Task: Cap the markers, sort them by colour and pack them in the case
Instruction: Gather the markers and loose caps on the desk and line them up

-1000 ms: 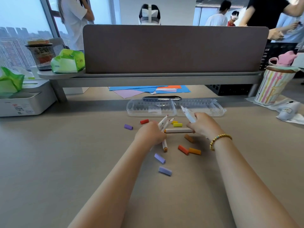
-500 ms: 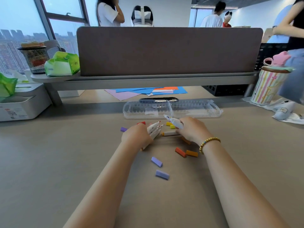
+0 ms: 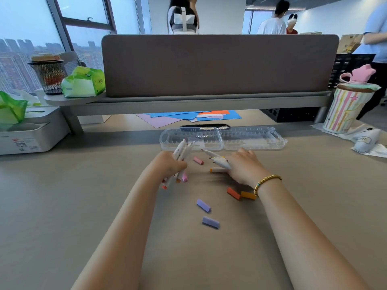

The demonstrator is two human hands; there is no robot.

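Observation:
My left hand (image 3: 170, 165) grips a bundle of white markers (image 3: 181, 152), lifted off the desk, tips pointing up and away. My right hand (image 3: 244, 167) holds two or three uncapped markers (image 3: 217, 159) pointing left, low over the desk. An orange-ended marker (image 3: 217, 170) lies under its fingers. Loose caps lie on the desk: a pink cap (image 3: 198, 160), a red cap (image 3: 233, 193), an orange cap (image 3: 248, 195) and two purple caps (image 3: 203, 205) (image 3: 210, 222). The clear plastic case (image 3: 253, 139) lies open just beyond both hands.
A grey divider and shelf (image 3: 219, 65) run across the back. Coloured paper sheets (image 3: 192, 117) lie under the shelf. A striped cup (image 3: 345, 107) stands at the right, a white box (image 3: 31, 132) at the left. People stand behind the divider.
My left hand has lifted its bundle of markers off the desk and drawn left. My right hand has gathered more markers and now points them left.

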